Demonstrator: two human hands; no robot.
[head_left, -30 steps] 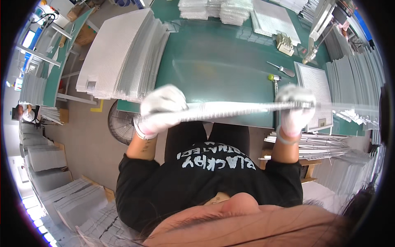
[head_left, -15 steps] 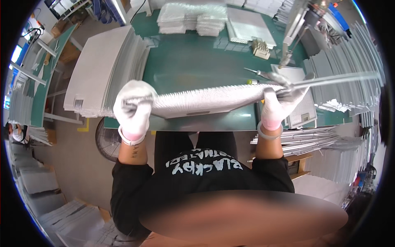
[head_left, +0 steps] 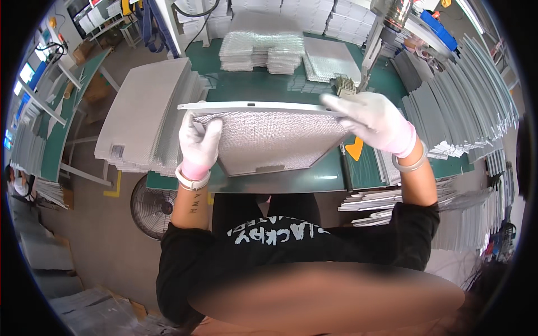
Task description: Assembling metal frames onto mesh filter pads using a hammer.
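A silvery mesh filter panel (head_left: 280,137) stands tilted over the front of the green table (head_left: 252,89), with dark edging down its sides and along the bottom. Along its top edge runs a pale metal frame strip (head_left: 230,105) with a small dark slot. My gloved left hand (head_left: 200,140) grips the panel's upper left corner, thumb on the mesh, just under the strip's left end. At the strip's right end is my gloved right hand (head_left: 374,120), its fingers stretched out and slightly blurred, touching the strip and the panel corner.
Finished-looking panels (head_left: 140,106) are stacked at the left. Bubble-textured sheets (head_left: 260,42) pile up at the back, beside flat mesh panels (head_left: 330,59). Many metal strips (head_left: 459,106) lie at the right. An orange-yellow piece (head_left: 354,149) sits near my right hand; a floor fan (head_left: 151,204) stands below.
The strip, held out to the right in my right hand before, now lies along the panel's top edge. The panel's mesh face has turned more into view, and my right hand's fingers have straightened.
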